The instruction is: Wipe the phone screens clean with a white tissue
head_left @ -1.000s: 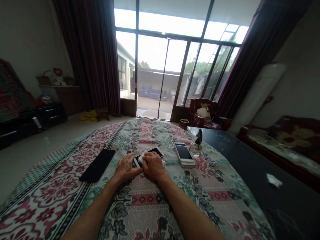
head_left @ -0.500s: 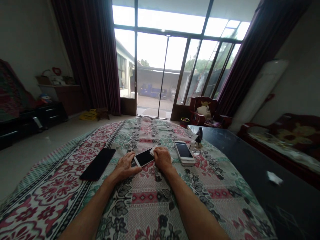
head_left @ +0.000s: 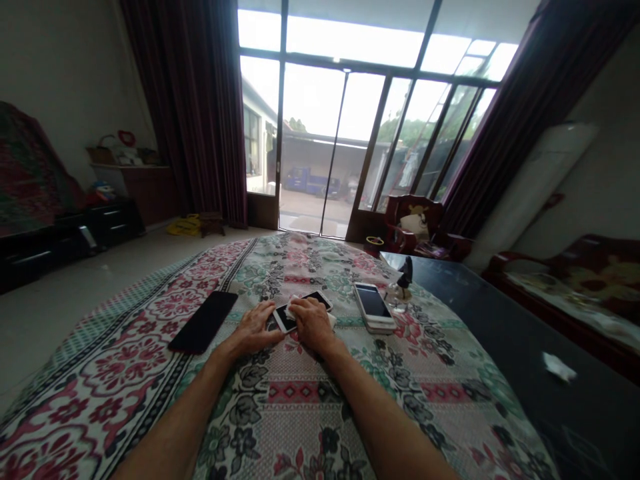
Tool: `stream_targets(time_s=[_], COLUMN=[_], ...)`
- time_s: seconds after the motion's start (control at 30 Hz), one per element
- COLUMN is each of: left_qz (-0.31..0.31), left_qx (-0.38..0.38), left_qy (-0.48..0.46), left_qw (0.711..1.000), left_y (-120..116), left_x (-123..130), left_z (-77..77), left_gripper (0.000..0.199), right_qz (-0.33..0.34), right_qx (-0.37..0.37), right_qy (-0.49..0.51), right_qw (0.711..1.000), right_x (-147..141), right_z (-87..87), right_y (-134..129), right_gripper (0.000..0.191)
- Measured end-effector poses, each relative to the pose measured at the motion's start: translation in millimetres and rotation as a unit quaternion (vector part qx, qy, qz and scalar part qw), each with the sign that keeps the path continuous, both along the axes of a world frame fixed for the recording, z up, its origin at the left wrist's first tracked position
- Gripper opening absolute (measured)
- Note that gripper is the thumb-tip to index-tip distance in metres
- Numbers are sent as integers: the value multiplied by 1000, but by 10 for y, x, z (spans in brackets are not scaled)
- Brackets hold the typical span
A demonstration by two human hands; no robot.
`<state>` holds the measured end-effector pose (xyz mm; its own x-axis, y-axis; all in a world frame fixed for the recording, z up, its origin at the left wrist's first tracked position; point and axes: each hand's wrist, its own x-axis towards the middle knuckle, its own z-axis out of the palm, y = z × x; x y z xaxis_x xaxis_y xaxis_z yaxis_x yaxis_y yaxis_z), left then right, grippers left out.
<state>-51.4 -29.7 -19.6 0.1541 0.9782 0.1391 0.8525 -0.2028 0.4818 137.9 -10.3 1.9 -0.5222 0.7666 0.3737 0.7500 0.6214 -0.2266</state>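
A white phone with a dark screen (head_left: pixel 319 298) lies tilted on the patterned cloth between my hands. My left hand (head_left: pixel 256 329) is at its left end, thumb and fingers spread around the edge. My right hand (head_left: pixel 313 323) rests over the middle of the phone, its fingers closed on a white tissue (head_left: pixel 293 306) pressed against the screen. To the left lies a large black phone (head_left: pixel 204 323). Right of my hands is a stack of white phones (head_left: pixel 374 307), the top one screen up.
A clear spray bottle with a black nozzle (head_left: pixel 406 275) stands behind the stack. The floral tablecloth (head_left: pixel 300 427) covers the round table. On the dark surface (head_left: pixel 515 347) at the right lies a crumpled white tissue (head_left: pixel 559 367). Wooden chairs and glass doors stand beyond.
My right hand has slid left along the phone with the tissue, uncovering the phone's right end. My left hand stays at the left end. The whole view has shifted slightly.
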Motion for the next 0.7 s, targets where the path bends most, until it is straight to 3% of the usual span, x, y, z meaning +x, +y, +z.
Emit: stream_targets(time_s=[0.13,0.33,0.53,0.6,0.7], left_qz=[4,-12,-18,-19,-21], left_qx=[4,-18,-25,-30,-38], left_qy=[6,13,8,12,21], left_qw=[1000,1000,999,999,999], left_y=[11,-14,-25,-23,-29], left_x=[-9,-33,-35,-31,-26], left_z=[-24,14,81,91,102], left_gripper=[64,67,67,68,71], right_qz=[70,120,51,23,35], right_qx=[-19,-53,-56,-46,-29], right_qy=[18,62,19,32,80], right_qw=[997,989,997,998,996], right_x=[-50,-32,216,274,254], right_z=[-30,-31,84,72,-3], right_y=[-10,28,125,165,200], right_gripper=[27,31,28,28,29])
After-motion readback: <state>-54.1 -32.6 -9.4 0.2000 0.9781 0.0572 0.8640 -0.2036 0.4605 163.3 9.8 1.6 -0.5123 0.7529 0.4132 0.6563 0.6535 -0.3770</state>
